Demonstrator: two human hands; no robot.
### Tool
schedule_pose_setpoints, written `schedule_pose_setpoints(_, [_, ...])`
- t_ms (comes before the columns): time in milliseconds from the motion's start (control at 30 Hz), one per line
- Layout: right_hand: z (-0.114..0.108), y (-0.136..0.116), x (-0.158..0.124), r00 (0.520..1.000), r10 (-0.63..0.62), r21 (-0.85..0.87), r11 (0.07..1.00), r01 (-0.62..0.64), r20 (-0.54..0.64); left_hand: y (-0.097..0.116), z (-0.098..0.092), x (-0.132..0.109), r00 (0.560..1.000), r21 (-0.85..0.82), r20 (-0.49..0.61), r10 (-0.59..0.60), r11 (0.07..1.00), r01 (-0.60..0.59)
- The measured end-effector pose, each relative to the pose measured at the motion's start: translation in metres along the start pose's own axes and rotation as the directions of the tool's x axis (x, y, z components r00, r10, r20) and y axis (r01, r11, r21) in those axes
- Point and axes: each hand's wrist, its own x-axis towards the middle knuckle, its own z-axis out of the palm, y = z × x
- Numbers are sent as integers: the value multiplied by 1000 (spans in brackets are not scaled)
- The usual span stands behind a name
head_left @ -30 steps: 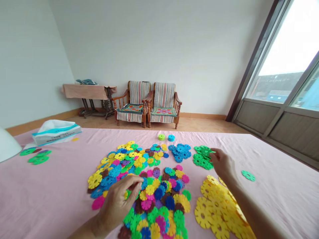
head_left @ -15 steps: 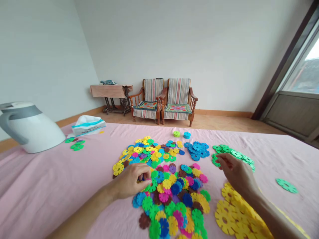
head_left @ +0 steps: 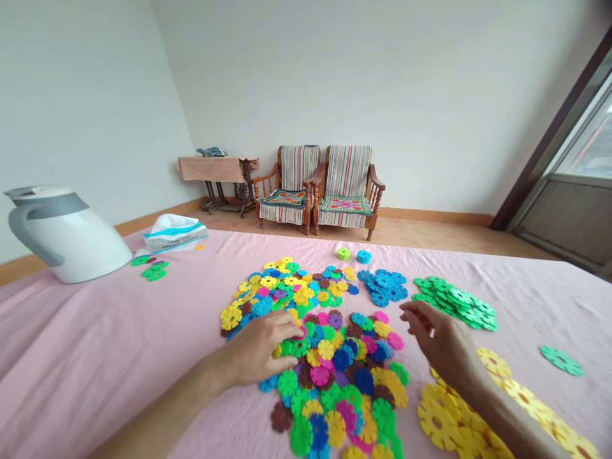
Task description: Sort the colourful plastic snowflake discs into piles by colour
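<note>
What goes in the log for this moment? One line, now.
left hand: on mixed plastic discs | right hand: open, beside them, nearest green discs | also: yellow discs by right forearm

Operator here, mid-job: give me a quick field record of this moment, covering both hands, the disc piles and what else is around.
Left hand: resting on the mixed disc pile
Right hand: just right of that pile, nothing visibly held
Things: green discs, blue discs, yellow discs
Rest: pink sheet, white jug, tissue box
</note>
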Motion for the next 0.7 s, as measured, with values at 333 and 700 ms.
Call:
schedule_pose_setpoints(333, [15,-56,-29,963,-253,99,965,244,89,9,13,3,915,-125,-400,51,986,-109])
schedule_pose_setpoints(700, [36,-86,-51,907,-313,155,948,279,281,39,29,0,966,-324,-257,-6,943,-80])
